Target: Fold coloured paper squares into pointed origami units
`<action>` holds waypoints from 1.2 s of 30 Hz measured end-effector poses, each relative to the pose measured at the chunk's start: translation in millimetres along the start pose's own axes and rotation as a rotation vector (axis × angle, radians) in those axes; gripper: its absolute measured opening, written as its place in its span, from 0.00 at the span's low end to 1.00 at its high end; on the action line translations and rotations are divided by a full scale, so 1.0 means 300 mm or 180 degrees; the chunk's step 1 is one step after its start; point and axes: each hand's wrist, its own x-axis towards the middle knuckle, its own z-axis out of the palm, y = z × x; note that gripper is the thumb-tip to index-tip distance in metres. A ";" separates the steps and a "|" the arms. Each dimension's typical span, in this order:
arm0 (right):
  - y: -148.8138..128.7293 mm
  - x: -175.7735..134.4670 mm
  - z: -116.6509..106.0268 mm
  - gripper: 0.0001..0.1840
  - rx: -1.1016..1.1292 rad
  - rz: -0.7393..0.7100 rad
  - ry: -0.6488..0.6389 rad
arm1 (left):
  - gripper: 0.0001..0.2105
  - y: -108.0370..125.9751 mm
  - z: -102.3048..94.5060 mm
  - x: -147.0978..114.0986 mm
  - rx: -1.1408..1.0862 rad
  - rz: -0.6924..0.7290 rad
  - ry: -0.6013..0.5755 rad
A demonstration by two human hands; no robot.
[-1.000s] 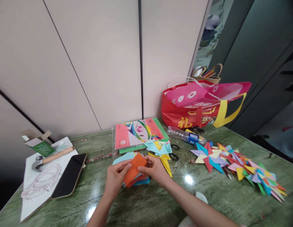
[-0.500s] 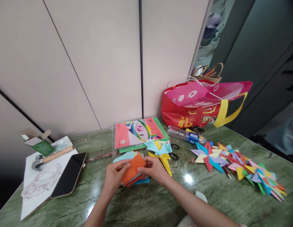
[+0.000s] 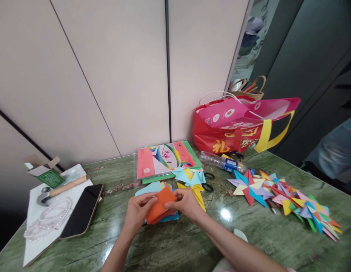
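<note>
An orange sheet of paper (image 3: 162, 203) is held between my two hands, above a stack of coloured paper (image 3: 148, 187) on the table. My left hand (image 3: 138, 211) pinches its left edge between thumb and fingers. At the upper right corner, my right hand (image 3: 185, 203) grips it, the thumb lying on its face. More orange shows just below the sheet; I cannot tell whether that is a fold or another sheet. Folded light-blue and yellow paper pieces (image 3: 189, 176) lie just beyond my right hand, partly over scissors (image 3: 208, 187) whose black handles show.
A pack of coloured paper (image 3: 167, 160) lies at the back. Right of it are a plastic bottle (image 3: 220, 161), a red bag (image 3: 229, 130) and several folded paper stars (image 3: 250, 187). At left, a phone (image 3: 83, 211), a hammer (image 3: 66, 186) and beads (image 3: 48, 223) rest on a white board.
The orange paper has tilted slightly between my hands, and its face now looks more upright. Both hands keep their hold in nearly the same place.
</note>
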 end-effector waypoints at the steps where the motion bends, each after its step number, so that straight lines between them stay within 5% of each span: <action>1: -0.004 -0.001 0.000 0.19 -0.0032 -0.0012 0.0045 | 0.12 0.000 0.000 0.000 -0.0001 0.0016 0.0007; 7: -0.015 -0.002 0.003 0.19 -0.0178 -0.0062 0.0084 | 0.12 0.002 0.001 -0.001 -0.0038 0.0012 0.0024; 16: 0.019 0.005 0.004 0.23 0.0187 -0.0100 -0.0429 | 0.11 0.000 -0.002 -0.001 0.0023 -0.0021 0.0050; 36: -0.003 0.005 0.004 0.21 0.0048 0.0097 0.0030 | 0.14 0.001 -0.015 0.010 0.0033 -0.0004 0.0121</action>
